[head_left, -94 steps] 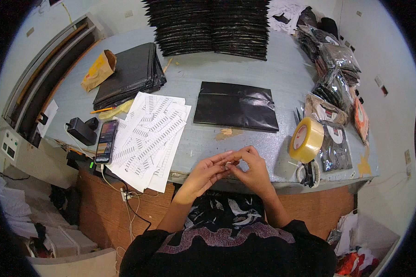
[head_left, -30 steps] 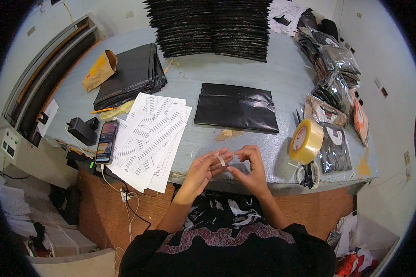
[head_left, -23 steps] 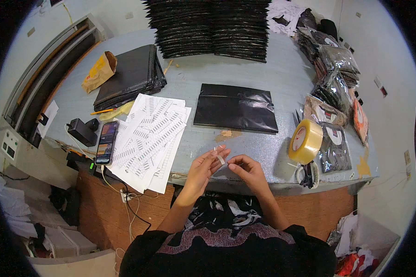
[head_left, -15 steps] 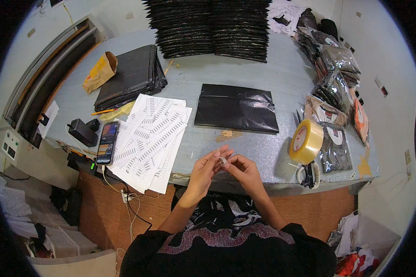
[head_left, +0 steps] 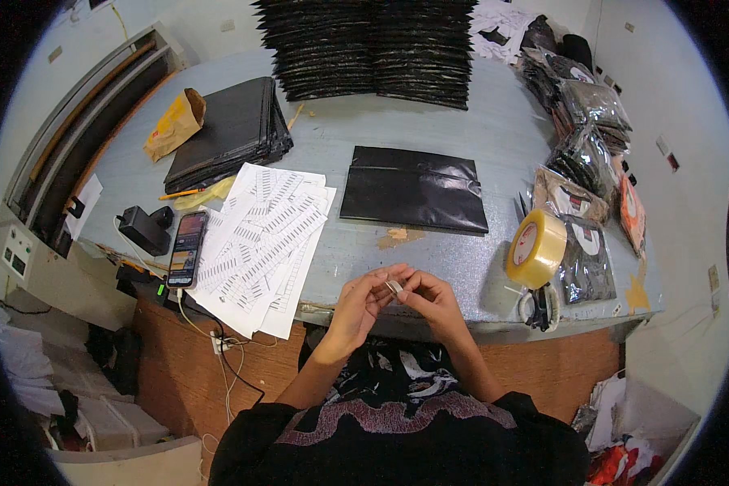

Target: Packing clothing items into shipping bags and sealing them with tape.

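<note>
Just over the table's near edge my two hands meet around a small white strip (head_left: 393,286); whether it is paper or tape I cannot tell. My left hand (head_left: 356,309) has its fingers curled against the strip from the left. From the other side, the thumb and forefinger of my right hand (head_left: 433,303) pinch its end. Beyond the hands a flat black plastic packet (head_left: 413,190) lies on the table. White sheets (head_left: 259,243) with rows of small printed marks overlap to the left of my hands.
A phone (head_left: 187,249) and black adapter (head_left: 144,232) sit left of the sheets. Behind them are a black stack (head_left: 227,134) and paper bag (head_left: 176,125). At right stand a tape roll (head_left: 536,249), scissors (head_left: 540,308) and bagged garments (head_left: 587,259). Folded black packets (head_left: 373,53) rise at the back.
Both hands have come slightly down toward me, with the fingers curled in more. The white strip has turned a little between them. The things on the table stay put.
</note>
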`<state>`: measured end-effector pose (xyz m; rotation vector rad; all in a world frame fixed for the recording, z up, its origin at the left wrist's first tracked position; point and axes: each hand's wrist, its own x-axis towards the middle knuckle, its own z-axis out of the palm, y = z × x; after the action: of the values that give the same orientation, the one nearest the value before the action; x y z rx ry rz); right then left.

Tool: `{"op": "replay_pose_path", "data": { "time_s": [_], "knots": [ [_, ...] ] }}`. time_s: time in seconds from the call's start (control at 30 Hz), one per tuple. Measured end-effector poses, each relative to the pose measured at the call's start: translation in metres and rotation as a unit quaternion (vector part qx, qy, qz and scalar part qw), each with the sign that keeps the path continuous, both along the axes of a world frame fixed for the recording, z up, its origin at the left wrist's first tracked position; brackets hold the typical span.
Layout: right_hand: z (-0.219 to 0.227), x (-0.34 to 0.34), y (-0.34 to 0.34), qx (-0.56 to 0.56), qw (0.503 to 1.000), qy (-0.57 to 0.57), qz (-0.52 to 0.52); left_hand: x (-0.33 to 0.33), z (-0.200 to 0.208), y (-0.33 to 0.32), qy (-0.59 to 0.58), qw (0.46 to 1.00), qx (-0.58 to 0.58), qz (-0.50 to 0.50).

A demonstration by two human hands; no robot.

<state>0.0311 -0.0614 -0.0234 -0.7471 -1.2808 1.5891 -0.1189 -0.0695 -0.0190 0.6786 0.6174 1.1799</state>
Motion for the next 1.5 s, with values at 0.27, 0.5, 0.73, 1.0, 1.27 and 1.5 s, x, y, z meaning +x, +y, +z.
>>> {"op": "replay_pose_path", "data": {
  "time_s": [0.27, 0.5, 0.73, 1.0, 1.27, 1.5],
  "knots": [
    [-0.002, 0.007, 0.001, -0.020, 0.999, -0.044, -0.008, -0.007, 0.003, 0.004, -0.090, 0.995, -0.049, 0.001],
    [0.004, 0.008, 0.002, -0.037, 0.999, -0.014, 0.021, -0.008, 0.005, 0.004, 0.004, 1.000, -0.024, -0.018],
    [-0.004, 0.016, 0.005, -0.038, 0.997, -0.031, 0.053, -0.015, 0.009, 0.001, 0.072, 0.997, 0.013, 0.017],
    [-0.007, 0.017, 0.007, -0.023, 0.999, -0.030, 0.030, -0.011, 0.007, -0.005, 0.228, 0.960, 0.157, 0.047],
    [0.000, 0.016, 0.005, -0.012, 0.998, -0.047, 0.027, -0.008, 0.010, -0.006, 0.290, 0.935, 0.174, 0.111],
    [0.002, 0.017, 0.005, 0.002, 0.998, -0.045, 0.039, -0.010, 0.009, -0.003, 0.234, 0.960, 0.132, 0.083]
  ]
}}
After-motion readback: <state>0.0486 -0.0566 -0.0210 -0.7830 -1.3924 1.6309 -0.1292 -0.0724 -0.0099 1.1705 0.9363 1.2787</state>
